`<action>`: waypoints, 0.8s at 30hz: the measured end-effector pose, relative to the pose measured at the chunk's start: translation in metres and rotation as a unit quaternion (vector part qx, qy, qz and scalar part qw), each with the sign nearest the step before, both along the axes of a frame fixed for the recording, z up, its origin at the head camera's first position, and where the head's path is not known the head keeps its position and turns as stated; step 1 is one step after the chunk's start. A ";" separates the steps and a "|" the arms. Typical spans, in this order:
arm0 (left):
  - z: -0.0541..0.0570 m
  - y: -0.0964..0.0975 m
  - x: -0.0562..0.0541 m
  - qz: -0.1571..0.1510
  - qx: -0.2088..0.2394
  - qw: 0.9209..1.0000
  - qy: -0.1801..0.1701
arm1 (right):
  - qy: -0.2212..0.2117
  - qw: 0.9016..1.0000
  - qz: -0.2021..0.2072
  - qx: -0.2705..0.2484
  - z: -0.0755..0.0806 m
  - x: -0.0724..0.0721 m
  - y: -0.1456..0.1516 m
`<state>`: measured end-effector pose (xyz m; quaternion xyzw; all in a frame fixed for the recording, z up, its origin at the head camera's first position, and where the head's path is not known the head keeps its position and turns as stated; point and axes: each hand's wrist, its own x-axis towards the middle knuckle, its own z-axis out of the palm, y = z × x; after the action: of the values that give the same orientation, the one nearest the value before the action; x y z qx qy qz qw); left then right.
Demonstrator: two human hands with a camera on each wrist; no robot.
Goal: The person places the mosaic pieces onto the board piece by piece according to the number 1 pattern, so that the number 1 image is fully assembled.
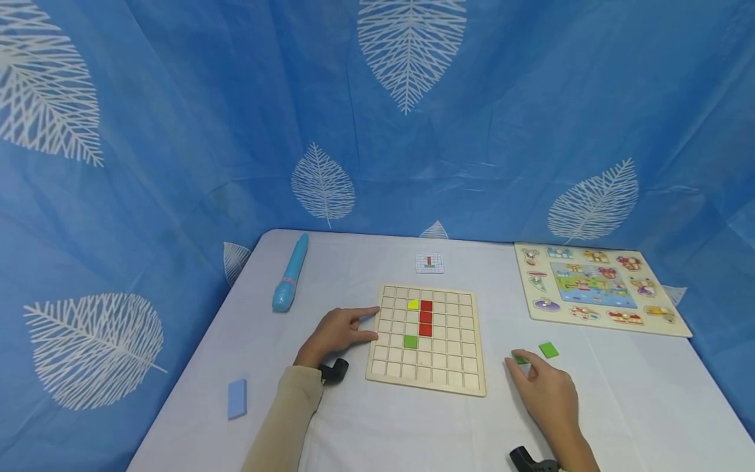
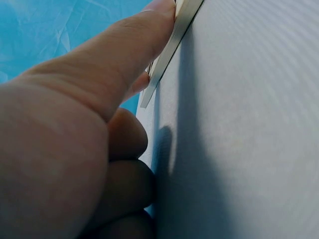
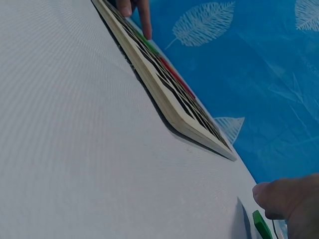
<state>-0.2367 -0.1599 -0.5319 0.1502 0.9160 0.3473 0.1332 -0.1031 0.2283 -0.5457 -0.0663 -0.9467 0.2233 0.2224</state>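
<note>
My left hand (image 1: 341, 331) rests at the left edge of a wooden grid board (image 1: 425, 387), with thumb and index finger spread apart against it. In the left wrist view the thumb (image 2: 119, 55) presses on the rim and the other fingers are bent beneath. Red tiles (image 1: 425, 317), a yellow piece (image 1: 413, 304) and a green tile (image 1: 410, 341) sit in the grid. Right of the board, my right hand (image 1: 548, 393) pinches another green tile (image 1: 520, 358), partly hidden under the index finger. A loose green tile (image 1: 548, 350) lies just beyond that hand.
A small pattern card (image 1: 429, 263) lies behind the board. At the back right is a wooden picture puzzle (image 1: 596, 282). On the left are a blue toy microphone (image 1: 290, 274) and a light blue block (image 1: 237, 398). A blue leaf-print curtain (image 1: 472, 164) hangs behind the table.
</note>
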 end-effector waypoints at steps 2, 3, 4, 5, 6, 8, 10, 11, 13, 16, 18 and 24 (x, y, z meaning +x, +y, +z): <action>0.000 0.000 0.000 0.001 -0.001 1.000 -0.001 | -0.007 1.000 -0.009 -0.002 0.000 0.000 0.000; -0.001 0.000 0.000 0.001 -0.001 1.000 -0.001 | -0.011 1.000 -0.013 -0.004 0.000 0.000 0.000; -0.001 0.001 0.000 0.000 -0.001 1.000 0.001 | -0.015 1.000 -0.017 -0.005 0.000 0.000 0.000; -0.001 0.001 0.000 0.000 -0.002 1.000 0.002 | -0.018 1.000 -0.021 -0.006 0.000 0.000 0.001; -0.001 0.001 0.000 0.000 -0.003 1.000 0.002 | -0.021 0.999 -0.025 -0.007 0.000 0.000 0.001; -0.002 0.001 0.000 0.000 -0.004 1.000 0.003 | -0.028 0.999 -0.031 -0.007 0.000 0.000 0.001; -0.003 0.001 0.000 -0.001 -0.004 1.000 0.006 | -0.038 0.999 -0.036 -0.010 0.001 0.000 0.002; -0.003 0.000 -0.001 -0.001 -0.003 1.000 0.005 | -0.044 0.998 -0.040 -0.012 0.001 0.000 0.002; -0.004 0.000 -0.001 -0.002 -0.002 1.000 0.006 | -0.058 0.997 -0.048 -0.016 0.002 0.000 0.002; -0.004 -0.001 -0.001 -0.003 0.001 1.000 0.006 | -0.072 0.995 -0.060 -0.020 0.002 0.001 0.003; -0.004 -0.001 -0.001 -0.003 0.002 1.000 0.006 | -0.076 0.995 -0.066 -0.020 0.003 0.001 0.004; -0.003 -0.001 -0.001 -0.004 0.001 1.000 0.007 | -0.076 0.995 -0.069 -0.018 0.004 0.000 0.006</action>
<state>-0.2379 -0.1606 -0.5350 0.1560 0.9161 0.3463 0.1284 -0.1030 0.2339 -0.5418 -0.1524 -0.9498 0.2186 0.1637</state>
